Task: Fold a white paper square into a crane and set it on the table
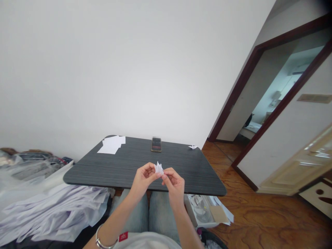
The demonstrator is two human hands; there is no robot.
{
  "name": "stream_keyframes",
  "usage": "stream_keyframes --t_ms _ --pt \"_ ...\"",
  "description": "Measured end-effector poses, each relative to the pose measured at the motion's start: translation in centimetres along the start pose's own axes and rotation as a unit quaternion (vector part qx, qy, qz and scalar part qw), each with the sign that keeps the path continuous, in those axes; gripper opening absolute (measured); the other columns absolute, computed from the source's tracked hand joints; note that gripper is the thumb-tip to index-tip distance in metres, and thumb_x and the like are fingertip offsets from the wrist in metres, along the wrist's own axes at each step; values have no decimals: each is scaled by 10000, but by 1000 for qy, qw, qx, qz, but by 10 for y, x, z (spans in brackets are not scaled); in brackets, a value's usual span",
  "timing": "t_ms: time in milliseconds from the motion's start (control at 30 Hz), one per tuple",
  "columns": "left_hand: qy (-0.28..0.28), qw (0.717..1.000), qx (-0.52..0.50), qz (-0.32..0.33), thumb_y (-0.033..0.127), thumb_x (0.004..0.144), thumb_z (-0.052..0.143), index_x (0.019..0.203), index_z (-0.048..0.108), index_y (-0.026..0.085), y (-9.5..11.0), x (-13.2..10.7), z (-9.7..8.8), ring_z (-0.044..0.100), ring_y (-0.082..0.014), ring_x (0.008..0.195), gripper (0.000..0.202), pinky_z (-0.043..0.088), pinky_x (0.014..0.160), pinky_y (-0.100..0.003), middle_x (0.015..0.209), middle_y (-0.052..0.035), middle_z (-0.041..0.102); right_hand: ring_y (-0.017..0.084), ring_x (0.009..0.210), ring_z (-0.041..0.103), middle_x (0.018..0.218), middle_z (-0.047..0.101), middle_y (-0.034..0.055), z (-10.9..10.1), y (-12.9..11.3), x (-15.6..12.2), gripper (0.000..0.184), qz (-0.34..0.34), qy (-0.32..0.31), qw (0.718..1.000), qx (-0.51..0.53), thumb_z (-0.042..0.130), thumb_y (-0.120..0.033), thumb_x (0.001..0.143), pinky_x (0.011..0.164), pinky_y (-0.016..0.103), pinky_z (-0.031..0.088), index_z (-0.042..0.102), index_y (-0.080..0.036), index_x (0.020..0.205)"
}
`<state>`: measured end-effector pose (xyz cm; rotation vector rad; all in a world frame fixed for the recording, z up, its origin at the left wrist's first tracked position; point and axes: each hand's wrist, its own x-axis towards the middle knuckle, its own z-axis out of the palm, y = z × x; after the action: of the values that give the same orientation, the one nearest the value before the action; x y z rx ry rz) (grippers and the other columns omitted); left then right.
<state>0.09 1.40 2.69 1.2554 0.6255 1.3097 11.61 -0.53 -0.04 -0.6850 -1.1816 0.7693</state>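
A small piece of folded white paper (159,168) with pointed tips sticking up is held between both hands, above the near part of the dark table. My left hand (145,175) pinches its left side between thumb and fingers. On the other side, my right hand (174,180) grips the lower right edge with thumb and forefinger. The fingertips cover the lower part of the paper.
White paper sheets (111,144) lie at the back left of the table (129,160). A phone (156,144) leans near the wall, and a small folded white paper figure (192,147) sits back right. Clothes (59,211) are heaped left; a box (202,211) stands right below the table.
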Motion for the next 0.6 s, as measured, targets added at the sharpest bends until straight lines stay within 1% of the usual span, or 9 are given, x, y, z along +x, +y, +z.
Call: stream_keyframes --t_ms 133,233,300,367,500,600 --pt "-9 1000 10 6 223 624 689 641 606 124 0 1 -1 536 -112 595 131 426 607 -221 617 6 598 116 603 486 718 530 19 1 -2 0 53 -16 -6 1000 -15 591 -212 731 405 188 419 635 -184 741" --pt "-13 999 17 23 221 628 685 595 613 123 1 1 -1 523 -111 586 126 414 594 -215 595 9 581 126 623 496 715 533 23 0 -6 1 66 -29 -16 999 -34 588 -212 738 428 202 420 649 -188 731" --pt "-21 999 17 23 223 629 684 589 621 120 1 1 -3 520 -110 585 127 406 593 -212 594 5 586 133 632 504 725 538 31 -2 -10 2 102 -40 -24 998 -52 573 -232 753 451 219 424 655 -187 715" --pt "-34 999 14 10 233 629 684 614 636 116 0 2 -4 525 -115 593 128 401 598 -214 608 -5 605 142 647 512 742 544 43 -4 -16 4 150 -45 -31 996 -74 545 -251 774 473 234 427 656 -183 701" --pt "-69 997 3 -28 242 618 691 653 653 110 -4 4 -8 523 -116 581 141 389 590 -215 614 -15 622 157 699 522 760 536 43 -7 -28 9 86 -35 -49 992 -115 559 -202 762 522 249 428 644 -192 752" --pt "-75 996 -9 -46 242 592 707 662 663 110 -8 5 -10 506 -107 549 156 372 552 -207 600 -16 624 158 714 517 762 512 35 -8 -32 12 94 -29 -73 988 -131 557 -177 755 528 243 427 643 -200 784"
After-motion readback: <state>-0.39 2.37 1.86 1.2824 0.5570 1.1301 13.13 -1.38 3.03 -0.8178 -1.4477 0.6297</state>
